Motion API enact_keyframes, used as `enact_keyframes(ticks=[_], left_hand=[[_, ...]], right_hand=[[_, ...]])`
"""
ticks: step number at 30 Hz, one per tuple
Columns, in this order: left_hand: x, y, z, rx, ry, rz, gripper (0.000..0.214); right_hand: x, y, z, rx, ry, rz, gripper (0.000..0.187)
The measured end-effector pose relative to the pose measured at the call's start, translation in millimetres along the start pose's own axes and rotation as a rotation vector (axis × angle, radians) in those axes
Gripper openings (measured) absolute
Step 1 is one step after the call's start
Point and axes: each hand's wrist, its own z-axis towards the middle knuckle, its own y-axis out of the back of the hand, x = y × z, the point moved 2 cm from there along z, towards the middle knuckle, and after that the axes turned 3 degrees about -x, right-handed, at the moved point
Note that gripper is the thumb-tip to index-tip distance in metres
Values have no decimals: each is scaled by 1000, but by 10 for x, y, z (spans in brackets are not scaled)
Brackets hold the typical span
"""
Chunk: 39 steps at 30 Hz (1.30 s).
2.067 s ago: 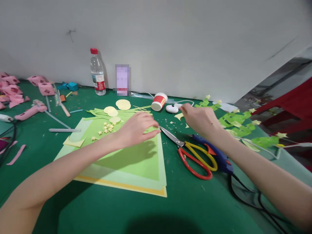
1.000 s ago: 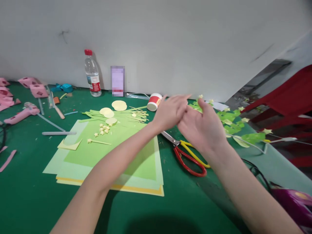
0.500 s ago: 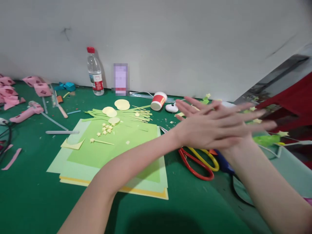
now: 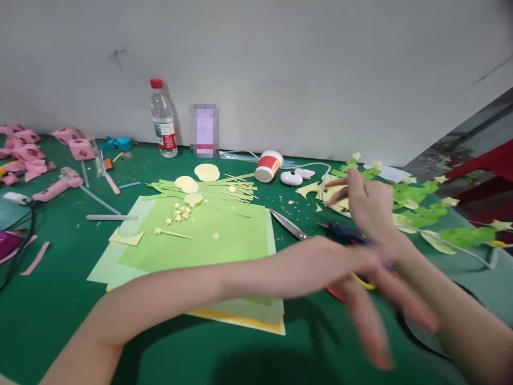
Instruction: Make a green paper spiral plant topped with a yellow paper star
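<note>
My left hand (image 4: 356, 283) hangs low across the front of my right forearm, fingers spread and blurred by motion, holding nothing. It hovers over the red and yellow scissors (image 4: 292, 225), whose handles it hides. My right hand (image 4: 366, 203) reaches toward the yellow paper scraps (image 4: 332, 193) by the green paper garland (image 4: 417, 206); its fingers are loosely apart and touch the scraps. A blue glue gun (image 4: 344, 232) lies under my right wrist. A stack of green and yellow paper sheets (image 4: 208, 246) lies in the middle of the green table (image 4: 60, 321).
Small yellow stars (image 4: 181, 212), yellow discs (image 4: 207, 172) and green strips lie on the sheets. A water bottle (image 4: 162, 120), red and white cup (image 4: 268, 167) and white device (image 4: 291, 178) stand near the wall. A pink glue gun (image 4: 56, 186) and pink pieces (image 4: 28, 149) lie far left.
My hands were crossed and rubbing together above the scissors. They have parted: the left has dropped low and forward, and the right has reached back to the yellow scraps.
</note>
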Motion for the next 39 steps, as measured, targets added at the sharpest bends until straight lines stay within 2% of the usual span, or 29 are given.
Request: enact_keyframes(ticks=[4, 6, 7, 8, 9, 10, 12, 14, 17, 22, 31, 39], left_hand=[[325, -34, -437, 106, 69, -94, 33], [456, -52, -580, 122, 98, -161, 34], [503, -56, -631, 126, 95, -193, 48], [538, -53, -672, 119, 77, -196, 67], [565, -45, -706, 97, 47, -160, 78], [588, -37, -736, 78, 25, -119, 78], [636, -26, -783, 52, 12, -103, 53], [697, -29, -812, 31, 33, -206, 37], [810, -37, -817, -43, 60, -312, 29], [969, -49, -775, -115, -4, -236, 26], [1051, -63, -765, -65, -96, -132, 26], [1076, -73, -753, -23, -127, -21, 26]], right_hand=[[-89, -35, -71, 30, 33, -76, 31], [-40, -127, -125, 82, 109, -73, 55], [4, -182, -150, 116, 155, -76, 66], [60, -241, -172, 153, 203, -86, 68], [125, -301, -193, 200, 249, -105, 61], [195, -364, -211, 254, 286, -129, 49], [337, -493, -232, 356, 324, -168, 23], [466, -628, -229, 443, 329, -204, 16], [625, -837, -194, 553, 321, -260, 16], [851, -1095, -164, 675, 335, -318, 29], [1214, -1338, -254, 780, 414, -328, 31], [1225, -1542, -219, 976, 366, -359, 33]])
